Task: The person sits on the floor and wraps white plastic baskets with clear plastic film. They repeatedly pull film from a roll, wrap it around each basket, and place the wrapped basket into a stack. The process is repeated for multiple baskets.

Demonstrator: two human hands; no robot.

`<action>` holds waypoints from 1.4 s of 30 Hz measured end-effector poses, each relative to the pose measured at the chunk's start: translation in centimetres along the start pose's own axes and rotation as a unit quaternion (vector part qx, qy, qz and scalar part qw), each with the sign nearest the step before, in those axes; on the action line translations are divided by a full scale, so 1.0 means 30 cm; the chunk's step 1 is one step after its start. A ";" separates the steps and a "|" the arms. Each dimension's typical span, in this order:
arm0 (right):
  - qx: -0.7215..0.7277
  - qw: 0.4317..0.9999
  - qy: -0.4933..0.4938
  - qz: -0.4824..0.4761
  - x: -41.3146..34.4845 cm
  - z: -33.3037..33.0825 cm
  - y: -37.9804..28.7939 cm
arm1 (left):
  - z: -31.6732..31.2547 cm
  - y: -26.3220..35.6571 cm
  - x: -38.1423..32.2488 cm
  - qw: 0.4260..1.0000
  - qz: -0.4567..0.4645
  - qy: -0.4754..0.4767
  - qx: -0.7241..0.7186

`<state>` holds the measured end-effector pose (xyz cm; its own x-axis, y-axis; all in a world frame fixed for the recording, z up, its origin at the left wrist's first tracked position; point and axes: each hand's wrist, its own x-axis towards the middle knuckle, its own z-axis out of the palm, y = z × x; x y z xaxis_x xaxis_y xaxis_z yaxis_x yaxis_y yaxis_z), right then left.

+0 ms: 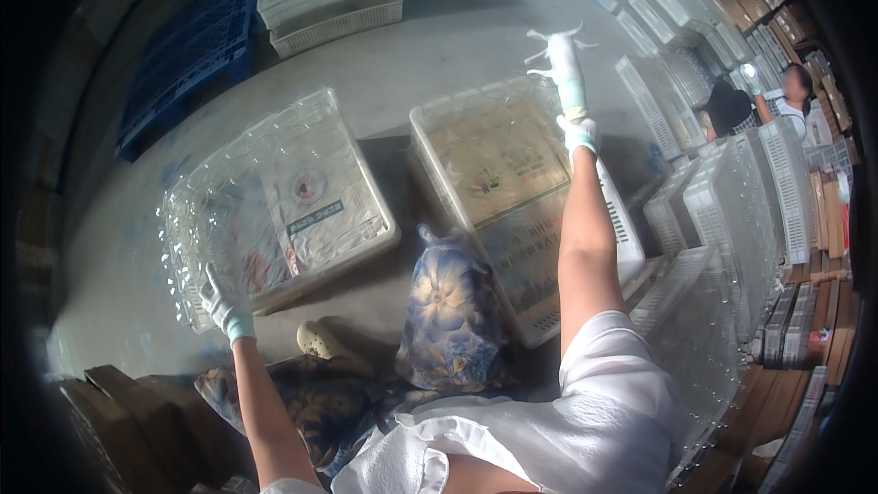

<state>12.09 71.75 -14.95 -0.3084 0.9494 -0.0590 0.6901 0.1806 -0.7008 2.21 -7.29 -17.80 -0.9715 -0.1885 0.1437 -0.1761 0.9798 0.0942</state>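
My right hand (578, 134), in a white work glove with a pale green cuff, grips another white glove (568, 68) by its cuff. That glove looks puffed out, its fingers spread, above the far right corner of the right white plastic crate (456, 202). My left hand (223, 305) wears a similar glove. Its index finger points forward beside the near left corner of the left white plastic crate (367, 182), and I see nothing held in it. Clear round glassware (182, 240) lines that crate's left side. A printed sheet (319, 192) lies inside; printed cardboard (494, 144) shows in the right crate.
Stacked white crates (336, 20) stand beside a blue plastic pallet (199, 41) at the far left. More crates (727, 192) crowd the right side, where another person (789, 103) is. Cardboard boxes (137, 418) lie at near left. My floral-covered knee (446, 309) is between the crates.
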 end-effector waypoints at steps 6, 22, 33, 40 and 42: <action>0.253 0.957 -0.136 -0.043 -0.248 -0.016 -0.006 | -0.149 -0.016 0.017 0.863 -0.018 0.004 -0.504; 0.158 0.530 -0.832 -0.047 -1.713 -0.214 -0.246 | -0.731 0.375 -0.222 0.362 0.101 -0.185 -0.908; 0.018 0.844 -0.361 -0.397 -1.759 0.014 -0.360 | -0.645 0.378 -0.132 0.546 -0.029 0.039 -0.836; -0.154 0.903 -0.243 -0.319 -1.584 -0.235 -0.108 | -0.570 0.447 -0.060 0.472 -0.160 -0.001 -0.867; -0.067 0.920 -0.222 -0.317 -1.528 -0.277 -0.077 | -0.589 0.453 -0.032 0.405 -0.177 -0.009 -0.897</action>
<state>30.07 29.95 -4.71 -0.8925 0.4502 0.0261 0.3455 0.7199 -0.6020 3.55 5.05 0.73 -0.9397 -0.2791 -0.1977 0.0771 -0.7360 0.6726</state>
